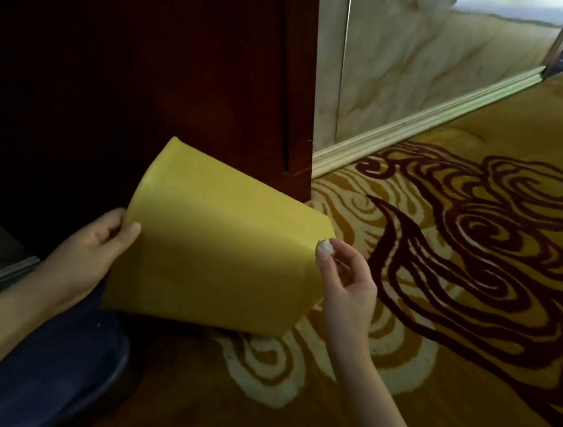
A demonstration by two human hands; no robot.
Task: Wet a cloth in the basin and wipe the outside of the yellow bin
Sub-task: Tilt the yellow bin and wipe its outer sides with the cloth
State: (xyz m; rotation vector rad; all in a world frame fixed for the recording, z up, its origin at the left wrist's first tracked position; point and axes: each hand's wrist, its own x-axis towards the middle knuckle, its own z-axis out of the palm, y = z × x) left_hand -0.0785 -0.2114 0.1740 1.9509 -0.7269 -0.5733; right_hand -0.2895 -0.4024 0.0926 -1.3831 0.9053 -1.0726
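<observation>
The yellow bin (215,244) lies tilted on its side above the carpet, its wide rim to the left and its narrow base to the right. My left hand (92,252) grips the rim at the left, thumb on the outer wall. My right hand (347,285) pinches a small white wad of cloth (324,247) between its fingertips and presses it against the edge of the bin's base. No basin is in view.
A dark red wooden panel (184,66) stands right behind the bin. A marble wall (426,55) with a pale skirting board (419,123) runs to the right. Yellow carpet with dark red swirls (477,232) covers the floor. My dark blue trouser leg (52,363) is at lower left.
</observation>
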